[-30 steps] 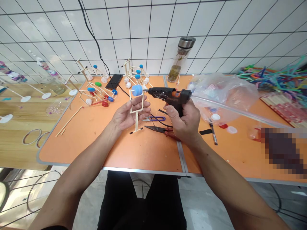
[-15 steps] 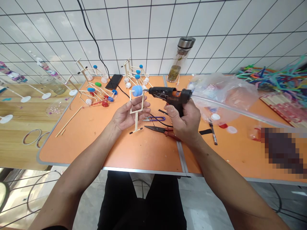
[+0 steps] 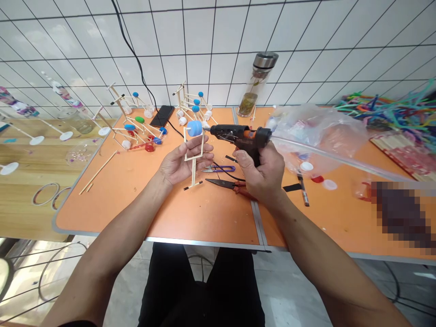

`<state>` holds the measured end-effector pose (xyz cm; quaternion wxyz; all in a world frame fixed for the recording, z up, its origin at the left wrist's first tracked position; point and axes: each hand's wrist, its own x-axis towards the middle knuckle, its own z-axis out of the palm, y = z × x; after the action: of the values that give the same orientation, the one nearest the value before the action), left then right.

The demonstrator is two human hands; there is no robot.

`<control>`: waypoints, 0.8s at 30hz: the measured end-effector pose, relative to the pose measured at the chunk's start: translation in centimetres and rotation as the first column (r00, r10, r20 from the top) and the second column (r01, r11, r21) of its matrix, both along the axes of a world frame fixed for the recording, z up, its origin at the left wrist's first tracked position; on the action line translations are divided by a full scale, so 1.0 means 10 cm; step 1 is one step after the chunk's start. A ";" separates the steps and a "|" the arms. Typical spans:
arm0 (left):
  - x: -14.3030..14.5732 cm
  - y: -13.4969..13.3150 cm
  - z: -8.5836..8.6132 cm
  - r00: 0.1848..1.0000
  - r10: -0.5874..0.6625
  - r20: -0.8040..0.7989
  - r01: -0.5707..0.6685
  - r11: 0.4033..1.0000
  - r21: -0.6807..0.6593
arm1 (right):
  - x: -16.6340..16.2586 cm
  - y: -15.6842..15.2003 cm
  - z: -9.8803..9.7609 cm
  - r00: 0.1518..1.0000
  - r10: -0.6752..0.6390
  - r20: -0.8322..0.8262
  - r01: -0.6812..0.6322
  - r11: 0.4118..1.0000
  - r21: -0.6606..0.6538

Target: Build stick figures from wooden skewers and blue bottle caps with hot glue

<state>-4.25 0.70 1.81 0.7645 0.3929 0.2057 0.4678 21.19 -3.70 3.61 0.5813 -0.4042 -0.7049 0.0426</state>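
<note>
From where I stand, the nearest thing is a pair of black-clad legs (image 3: 166, 281) at the edge of the orange table (image 3: 200, 222). Pliers (image 3: 221, 183) lie on it, snips (image 3: 221, 168) just beyond. Above the table the left hand (image 3: 180, 163) holds a stick frame (image 3: 194, 158), thumb against one post, the other fingers slightly spread behind it; a blue wheel (image 3: 195, 129) sits between the post tops. The right hand (image 3: 264, 175) is wrapped around a glue gun (image 3: 250, 145), its nozzle at the right post's top; I can't tell whether they touch. Farther back are a phone (image 3: 162, 116), a bottle (image 3: 247, 104) and the tiled wall (image 3: 204, 36)
</note>
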 end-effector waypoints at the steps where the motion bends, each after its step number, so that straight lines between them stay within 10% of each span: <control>1: 0.00 0.00 0.00 1.000 0.005 -0.001 -0.005 1.000 -0.019 | 0.00 0.00 0.00 1.000 -0.004 0.000 0.004 1.000 -0.005; 24: -0.03 0.02 0.05 0.988 -0.020 -0.153 0.040 0.991 0.126 | 0.01 -0.01 0.00 0.999 -0.003 -0.052 0.001 0.999 -0.039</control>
<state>-4.56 0.91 2.28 0.7268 0.4787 0.2266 0.4372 21.33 -3.84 3.63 0.5913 -0.4149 -0.6883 0.0664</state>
